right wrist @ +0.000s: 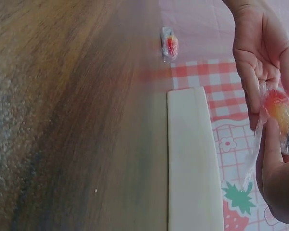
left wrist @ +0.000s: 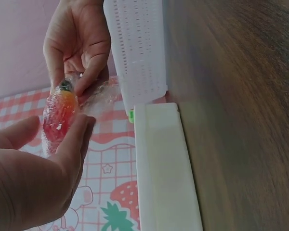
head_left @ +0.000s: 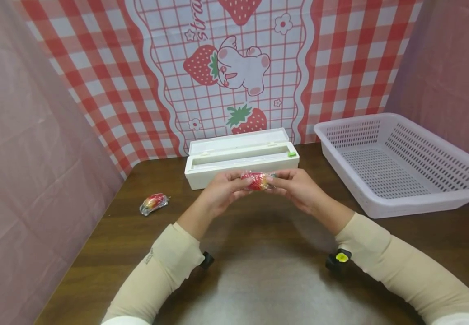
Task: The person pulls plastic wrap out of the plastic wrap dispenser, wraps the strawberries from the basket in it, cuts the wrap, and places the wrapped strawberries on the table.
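A small red-and-yellow fruit (head_left: 256, 181) with a dark green tip, wrapped in clear plastic film, is held up between both hands, above the table. My left hand (head_left: 223, 192) pinches its red end with thumb and fingers. At the yellow, green-tipped end, my right hand (head_left: 297, 187) grips it the same way. Loose film (left wrist: 102, 98) sticks out beside the fruit in the left wrist view. Just behind the hands stands a long white box (head_left: 202, 179), its lid (head_left: 238, 139) raised and a green piece (head_left: 292, 154) at its right end.
A second wrapped red-and-yellow fruit (head_left: 154, 203) lies on the wooden table (head_left: 259, 271) at left. On the right stands a white perforated basket (head_left: 385, 205). A checked strawberry cloth (head_left: 234, 95) hangs behind, with pink cloth on both sides.
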A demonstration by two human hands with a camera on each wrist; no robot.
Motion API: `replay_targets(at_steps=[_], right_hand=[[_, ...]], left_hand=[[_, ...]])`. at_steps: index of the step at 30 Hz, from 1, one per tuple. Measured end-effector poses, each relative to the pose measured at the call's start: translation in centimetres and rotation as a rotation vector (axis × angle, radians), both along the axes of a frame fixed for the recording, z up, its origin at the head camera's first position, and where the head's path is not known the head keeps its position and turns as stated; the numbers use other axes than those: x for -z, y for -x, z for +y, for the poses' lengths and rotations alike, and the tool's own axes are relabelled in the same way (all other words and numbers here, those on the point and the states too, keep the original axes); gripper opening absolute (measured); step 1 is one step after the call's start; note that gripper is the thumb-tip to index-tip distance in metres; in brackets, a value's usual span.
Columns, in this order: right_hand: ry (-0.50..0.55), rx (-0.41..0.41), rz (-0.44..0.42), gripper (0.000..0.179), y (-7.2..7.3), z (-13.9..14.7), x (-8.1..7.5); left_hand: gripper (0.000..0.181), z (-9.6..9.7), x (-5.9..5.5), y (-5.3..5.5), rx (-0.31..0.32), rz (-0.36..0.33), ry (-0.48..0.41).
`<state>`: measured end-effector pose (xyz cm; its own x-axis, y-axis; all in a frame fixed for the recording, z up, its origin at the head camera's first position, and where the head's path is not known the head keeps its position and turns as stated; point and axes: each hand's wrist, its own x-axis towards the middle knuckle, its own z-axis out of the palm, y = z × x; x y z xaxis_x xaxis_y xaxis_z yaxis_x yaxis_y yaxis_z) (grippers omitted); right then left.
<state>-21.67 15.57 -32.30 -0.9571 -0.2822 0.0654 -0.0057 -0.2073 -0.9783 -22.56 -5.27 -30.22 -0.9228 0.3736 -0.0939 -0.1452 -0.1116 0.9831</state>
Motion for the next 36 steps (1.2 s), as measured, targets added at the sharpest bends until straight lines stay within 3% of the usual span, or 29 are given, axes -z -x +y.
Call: replay_targets(at_steps=[3, 7, 11, 15, 23, 27, 32, 36], right_hand=[[-0.068, 0.007, 0.018, 0.016, 0.0, 0.1, 0.0], [-0.176, 0.012, 0.029, 0.045, 0.2, 0.6, 0.1], [-0.136, -0.061, -0.040, 0.055, 0.3, 1.3, 0.3], [-0.067, -0.109, -0.083, 0.048, 0.1, 1.6, 0.2], [-0.145, -0.011, -0.013, 0.038, -0.2, 1.4, 0.1], [-0.143, 0.049, -0.001, 0.032, -0.4, 1.0, 0.1], [-0.038, 0.109, 0.015, 0.012, -0.5, 0.6, 0.2], [0.032, 0.110, 0.002, 0.025, -0.5, 0.5, 0.4]], left_hand=[[0.030, 0.1, 0.1, 0.0, -0.017, 0.009, 0.019], [0.029, -0.2, 0.2, 0.0, -0.015, 0.014, 0.027], [0.029, -0.7, 0.1, 0.0, -0.006, 0.018, 0.044], [0.030, -0.9, -0.2, 0.1, -0.013, 0.018, 0.081], [0.025, -1.0, -0.1, 0.2, -0.051, 0.031, 0.157], [0.024, -1.0, 0.1, 0.1, -0.056, 0.047, 0.133], [0.024, -1.1, 0.4, 0.2, -0.044, 0.047, 0.068], [0.022, -1.3, 0.4, 0.2, -0.044, 0.039, 0.060]])
